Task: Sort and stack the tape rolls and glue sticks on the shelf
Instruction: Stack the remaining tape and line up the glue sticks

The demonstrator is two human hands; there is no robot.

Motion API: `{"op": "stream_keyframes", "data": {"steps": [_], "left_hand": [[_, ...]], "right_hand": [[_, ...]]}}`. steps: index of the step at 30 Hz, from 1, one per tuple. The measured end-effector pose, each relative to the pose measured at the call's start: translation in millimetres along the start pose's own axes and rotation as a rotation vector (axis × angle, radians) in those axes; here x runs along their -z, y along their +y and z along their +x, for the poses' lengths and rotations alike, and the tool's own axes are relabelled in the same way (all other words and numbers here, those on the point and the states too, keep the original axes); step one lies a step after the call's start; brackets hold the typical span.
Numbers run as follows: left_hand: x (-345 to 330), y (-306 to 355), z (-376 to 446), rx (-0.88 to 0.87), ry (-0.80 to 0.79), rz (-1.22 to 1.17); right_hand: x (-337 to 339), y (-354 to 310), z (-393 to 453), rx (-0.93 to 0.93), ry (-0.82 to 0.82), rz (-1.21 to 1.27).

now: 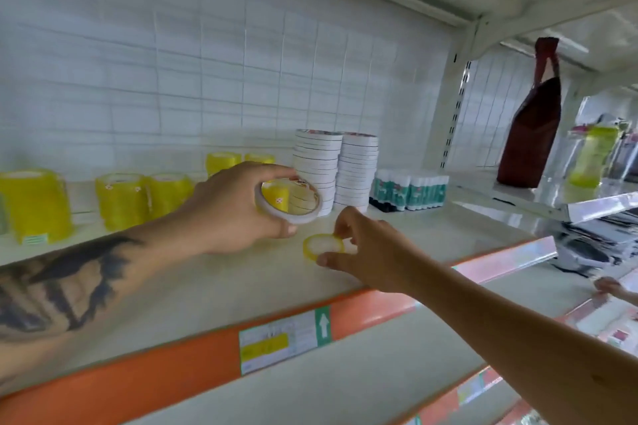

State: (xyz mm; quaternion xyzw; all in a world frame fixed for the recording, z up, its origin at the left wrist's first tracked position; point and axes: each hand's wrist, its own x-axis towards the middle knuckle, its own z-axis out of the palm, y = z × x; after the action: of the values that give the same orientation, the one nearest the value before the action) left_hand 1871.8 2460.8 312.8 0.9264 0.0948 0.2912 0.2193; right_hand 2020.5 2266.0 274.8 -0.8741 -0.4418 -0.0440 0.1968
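Up at twelve o'clock of the shelf (193, 290), left hand (238, 210) lifted clear of the board, fingers curled over and thumb under a white tape roll (288, 200), gripped by its rim, hole facing the camera
Just at four o'clock of it, right hand (366, 248) pinching a small yellow tape roll (322, 247) between thumb and fingertips, low over the shelf; touching the board or not, cannot tell
Behind, at twelve, two white tape stacks (335, 169) side by side, upright, touching
At two o'clock, glue sticks (411, 190) packed standing, just beside the stacks
From nine to eleven, yellow tape packs (121, 200) in a row along the back
Far off at three, a dark red bag (531, 124) upright on the neighbouring shelf
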Motion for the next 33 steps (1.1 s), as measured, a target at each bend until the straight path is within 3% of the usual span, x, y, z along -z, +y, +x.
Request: {"op": "stream_keyframes", "data": {"steps": [6, 17, 23, 29, 33], "left_hand": [[-19, -1, 18, 0.087, -0.002, -0.004], [-46, 58, 46, 0.125, 0.081, -0.185], [-66, 75, 49, 0.158, 0.179, -0.142], [-82, 63, 1, 0.239, 0.135, 0.215], [-90, 50, -16, 0.377, 0.004, 0.207]], "right_hand": [[-3, 16, 16, 0.076, -0.146, 0.075], [60, 61, 50, 0.383, 0.239, 0.443], [85, 93, 74, 0.501, 0.297, 0.320], [103, 123, 138, 0.350, 0.419, 0.307], [94, 137, 180, 0.239, 0.381, 0.224]]}}
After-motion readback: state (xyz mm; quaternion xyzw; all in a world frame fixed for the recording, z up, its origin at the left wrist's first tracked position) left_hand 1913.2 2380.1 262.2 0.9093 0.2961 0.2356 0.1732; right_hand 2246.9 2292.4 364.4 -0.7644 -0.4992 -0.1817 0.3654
